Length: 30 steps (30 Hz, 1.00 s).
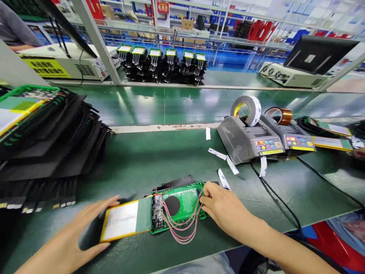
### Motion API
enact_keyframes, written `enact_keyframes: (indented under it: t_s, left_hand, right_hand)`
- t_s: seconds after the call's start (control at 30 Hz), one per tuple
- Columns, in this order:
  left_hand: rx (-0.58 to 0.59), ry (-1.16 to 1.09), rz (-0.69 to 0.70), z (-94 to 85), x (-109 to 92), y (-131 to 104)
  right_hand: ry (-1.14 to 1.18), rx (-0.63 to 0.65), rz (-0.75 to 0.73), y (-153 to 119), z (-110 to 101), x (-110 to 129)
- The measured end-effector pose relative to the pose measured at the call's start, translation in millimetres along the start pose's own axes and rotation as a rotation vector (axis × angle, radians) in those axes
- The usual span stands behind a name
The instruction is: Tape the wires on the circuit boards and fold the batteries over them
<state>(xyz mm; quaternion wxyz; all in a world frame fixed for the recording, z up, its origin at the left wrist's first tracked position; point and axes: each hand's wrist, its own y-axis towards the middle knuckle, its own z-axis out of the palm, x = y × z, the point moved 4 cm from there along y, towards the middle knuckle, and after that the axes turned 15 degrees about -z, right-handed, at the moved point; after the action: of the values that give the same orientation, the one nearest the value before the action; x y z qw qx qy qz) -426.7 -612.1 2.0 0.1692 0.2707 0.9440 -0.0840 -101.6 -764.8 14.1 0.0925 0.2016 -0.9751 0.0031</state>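
Observation:
A green plastic case [186,201] lies open on the bench, with a small circuit board [157,213] along its left end and a dark round pad [172,206] inside. Pink wires [182,239] loop from the board toward the case's right end. There my right hand [225,209] has its fingers pinched together at the wire ends; the fingertips partly hide them. Left of the case lies a flat yellow-edged battery pack [122,220] with a white label. My left hand [71,232], slightly blurred, is spread around the pack's outer end, thumb and fingers apart.
Stacked black case assemblies [51,140] fill the left side. Two tape dispensers [251,140] carry tape rolls [248,108] at right, with cut tape strips [218,153] and black cables [281,198] nearby. More assemblies [162,64] stand behind. Part of another person's hand [359,152] shows far right.

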Motion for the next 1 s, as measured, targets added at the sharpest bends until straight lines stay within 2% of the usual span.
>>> enact_keyframes:
  t_s: [0.1,0.13,0.2,0.3,0.33,0.4,0.47,0.53,0.63,0.77,0.83,0.9,1.0]
  left_hand:
    - [0.150,-0.073,0.050,-2.6,-43,15]
    - [0.184,-0.140,0.056,-3.8,-63,22]
    - [0.362,-0.266,0.041,2.6,-108,37]
    - [0.764,-0.390,0.002,30.8,-170,57]
    - [0.848,-0.372,-0.019,41.7,-186,62]
    - [0.939,-0.340,-0.021,60.9,-210,72]
    - [0.976,-0.301,-0.027,74.4,-225,80]
    - [0.985,-0.264,-0.046,78.8,-233,84]
    - [0.982,-0.236,-0.072,67.8,-233,92]
    - [1.011,-0.319,-0.116,40.5,-214,104]
    - [1.025,-0.427,-0.158,33.5,-202,106]
    - [1.015,-0.567,-0.207,34.9,-194,103]
    - [1.003,-0.768,-0.250,46.8,-189,86]
  right_hand:
    - [-0.014,-0.049,-0.069,-2,3,5]
    - [0.003,-0.077,-0.082,-5,4,5]
    - [0.046,-0.138,-0.072,-9,6,4]
    - [0.102,-0.206,-0.049,-14,10,0]
    - [0.113,-0.220,-0.047,-15,11,-1]
    - [0.124,-0.246,-0.048,-16,12,-3]
    - [0.132,-0.265,-0.049,-16,13,-4]
    - [0.152,-0.276,-0.049,-15,13,-5]
    - [0.210,-0.261,-0.047,-15,13,-7]
    - [0.326,-0.191,-0.110,-14,13,-9]
    - [0.413,-0.171,-0.091,-15,14,-12]
    - [0.526,-0.185,-0.017,-17,14,-15]
    - [0.723,-0.227,0.108,-19,14,-19]
